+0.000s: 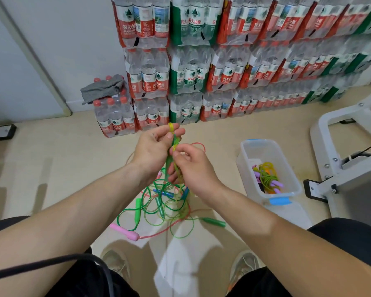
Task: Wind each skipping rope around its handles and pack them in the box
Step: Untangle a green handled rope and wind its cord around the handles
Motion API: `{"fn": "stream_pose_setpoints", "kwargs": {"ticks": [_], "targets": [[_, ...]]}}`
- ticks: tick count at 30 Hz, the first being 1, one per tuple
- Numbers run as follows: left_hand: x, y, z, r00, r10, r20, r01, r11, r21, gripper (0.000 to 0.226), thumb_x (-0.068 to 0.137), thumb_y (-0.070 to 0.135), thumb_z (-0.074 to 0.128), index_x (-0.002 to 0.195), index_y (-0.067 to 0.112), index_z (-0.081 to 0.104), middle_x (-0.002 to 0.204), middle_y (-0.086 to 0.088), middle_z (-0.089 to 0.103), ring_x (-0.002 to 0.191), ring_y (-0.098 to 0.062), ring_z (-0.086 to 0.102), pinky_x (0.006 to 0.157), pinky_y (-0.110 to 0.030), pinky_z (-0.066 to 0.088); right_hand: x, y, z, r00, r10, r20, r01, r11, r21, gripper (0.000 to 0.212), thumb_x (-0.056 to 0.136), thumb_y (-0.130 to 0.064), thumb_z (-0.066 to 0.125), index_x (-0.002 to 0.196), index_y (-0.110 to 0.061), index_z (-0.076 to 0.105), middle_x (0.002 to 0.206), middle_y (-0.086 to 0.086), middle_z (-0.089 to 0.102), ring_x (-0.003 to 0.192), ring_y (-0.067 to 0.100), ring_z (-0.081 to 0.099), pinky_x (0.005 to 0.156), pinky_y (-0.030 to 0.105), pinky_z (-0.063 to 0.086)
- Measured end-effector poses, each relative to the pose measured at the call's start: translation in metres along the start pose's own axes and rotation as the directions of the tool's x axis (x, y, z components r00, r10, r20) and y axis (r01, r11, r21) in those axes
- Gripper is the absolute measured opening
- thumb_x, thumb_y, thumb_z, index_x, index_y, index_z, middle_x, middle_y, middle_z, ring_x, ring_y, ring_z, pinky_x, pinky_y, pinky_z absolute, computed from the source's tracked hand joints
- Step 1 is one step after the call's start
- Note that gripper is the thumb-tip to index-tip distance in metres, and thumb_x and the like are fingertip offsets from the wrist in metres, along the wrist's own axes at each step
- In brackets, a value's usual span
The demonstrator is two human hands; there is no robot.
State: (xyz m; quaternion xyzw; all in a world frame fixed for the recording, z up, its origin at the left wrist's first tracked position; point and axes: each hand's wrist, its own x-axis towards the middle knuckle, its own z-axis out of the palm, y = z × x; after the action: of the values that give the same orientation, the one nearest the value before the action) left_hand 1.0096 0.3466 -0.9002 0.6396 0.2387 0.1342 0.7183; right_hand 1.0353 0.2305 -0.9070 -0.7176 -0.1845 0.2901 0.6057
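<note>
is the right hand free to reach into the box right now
Probably not yet: the right hand pinches the rope at the handle in the left hand. The box itself stands open, nothing between.

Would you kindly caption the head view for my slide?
Left hand and right hand hold a green-handled rope above tangled ropes, beside the box.

This looks like a storeroom or back room, since shrink-wrapped packs of bottled water (223, 61) are stacked in rows against a plain white wall (73, 39) on a smooth beige floor (62, 151), beside a white metal frame (321, 125).
</note>
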Motion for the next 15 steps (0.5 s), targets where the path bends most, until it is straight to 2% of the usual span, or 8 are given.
{"fn": "stream_pose_setpoints", "kwargs": {"ticks": [2, 4, 6, 7, 9, 11, 13, 15], "targets": [[0.003, 0.002, -0.002, 0.999, -0.016, 0.039, 0.015, 1.000, 0.016, 0.036, 0.106, 0.002, 0.039, 0.137, 0.005, 0.056, 0.126, -0.001, 0.069, 0.111, -0.008, 0.065, 0.101, -0.029, 0.051, 0.003, 0.002, -0.002, 0.999, -0.028, -0.033, 0.026, 0.998, -0.057, 0.017, 0.104, -0.018, 0.049, 0.090, -0.016, 0.059, 0.057, -0.002, 0.062, 0.053, 0.016, 0.057, 0.054, 0.030, 0.052], [0.006, 0.005, -0.006, 0.996, 0.011, 0.083, -0.016, 0.998, 0.057, 0.039, 0.104, -0.002, 0.041, 0.139, 0.006, 0.055, 0.130, -0.001, 0.067, 0.115, -0.007, 0.064, 0.094, -0.026, 0.052, 0.004, 0.001, -0.004, 0.999, -0.025, -0.039, 0.023, 0.998, -0.051, 0.017, 0.103, -0.018, 0.050, 0.092, -0.015, 0.061, 0.056, -0.003, 0.062, 0.052, 0.017, 0.057, 0.053, 0.030, 0.051], [0.005, 0.006, -0.007, 0.995, 0.064, 0.071, -0.070, 0.994, 0.081, 0.041, 0.101, -0.007, 0.043, 0.139, 0.005, 0.055, 0.130, -0.002, 0.067, 0.116, -0.005, 0.063, 0.084, -0.017, 0.052, 0.003, -0.003, -0.004, 0.999, -0.014, -0.035, 0.014, 1.000, -0.003, 0.019, 0.104, -0.019, 0.050, 0.091, -0.013, 0.062, 0.058, 0.000, 0.063, 0.051, 0.019, 0.059, 0.053, 0.030, 0.050], [0.004, 0.004, -0.006, 0.995, 0.087, 0.040, -0.090, 0.992, 0.084, 0.041, 0.100, -0.008, 0.045, 0.138, 0.004, 0.055, 0.130, -0.002, 0.067, 0.118, -0.004, 0.062, 0.085, -0.014, 0.051, 0.002, -0.005, -0.004, 0.999, -0.019, -0.028, 0.020, 1.000, 0.007, 0.023, 0.104, -0.020, 0.050, 0.087, -0.012, 0.062, 0.058, 0.001, 0.064, 0.050, 0.017, 0.059, 0.055, 0.028, 0.049], [0.000, 0.000, -0.001, 0.995, 0.103, -0.011, -0.103, 0.993, 0.060, 0.040, 0.098, -0.008, 0.050, 0.136, 0.004, 0.057, 0.127, -0.002, 0.069, 0.118, -0.005, 0.063, 0.093, -0.015, 0.051, -0.001, -0.008, -0.004, 0.998, -0.060, -0.007, 0.060, 0.998, -0.037, 0.034, 0.105, -0.025, 0.049, 0.077, -0.011, 0.061, 0.055, 0.004, 0.064, 0.048, 0.012, 0.056, 0.056, 0.023, 0.044], [0.000, 0.000, 0.002, 0.995, 0.088, -0.036, -0.088, 0.996, -0.010, 0.038, 0.098, -0.007, 0.052, 0.133, 0.007, 0.059, 0.127, -0.002, 0.069, 0.113, -0.008, 0.064, 0.092, -0.016, 0.051, -0.002, -0.008, -0.001, 0.996, -0.075, 0.038, 0.076, 0.996, -0.049, 0.037, 0.106, -0.025, 0.045, 0.074, -0.012, 0.057, 0.053, 0.005, 0.063, 0.048, 0.012, 0.054, 0.055, 0.024, 0.041], [0.003, 0.003, 0.002, 0.995, 0.043, -0.085, -0.052, 0.993, -0.102, 0.038, 0.099, -0.006, 0.050, 0.135, 0.006, 0.057, 0.126, -0.003, 0.069, 0.119, -0.009, 0.063, 0.102, -0.019, 0.047, -0.007, -0.003, 0.006, 0.993, -0.051, 0.105, 0.055, 0.998, -0.041, 0.026, 0.105, -0.022, 0.043, 0.081, -0.016, 0.052, 0.057, 0.003, 0.061, 0.050, 0.017, 0.056, 0.058, 0.029, 0.044], [0.004, 0.006, 0.002, 0.992, -0.015, -0.123, -0.005, 0.988, -0.156, 0.037, 0.102, -0.003, 0.045, 0.137, 0.006, 0.056, 0.125, -0.001, 0.070, 0.121, -0.009, 0.061, 0.109, -0.027, 0.045, -0.012, 0.002, 0.014, 0.992, -0.045, 0.115, 0.059, 0.991, -0.121, 0.016, 0.104, -0.023, 0.041, 0.091, -0.022, 0.050, 0.058, -0.003, 0.057, 0.050, 0.018, 0.055, 0.058, 0.034, 0.048]]}}
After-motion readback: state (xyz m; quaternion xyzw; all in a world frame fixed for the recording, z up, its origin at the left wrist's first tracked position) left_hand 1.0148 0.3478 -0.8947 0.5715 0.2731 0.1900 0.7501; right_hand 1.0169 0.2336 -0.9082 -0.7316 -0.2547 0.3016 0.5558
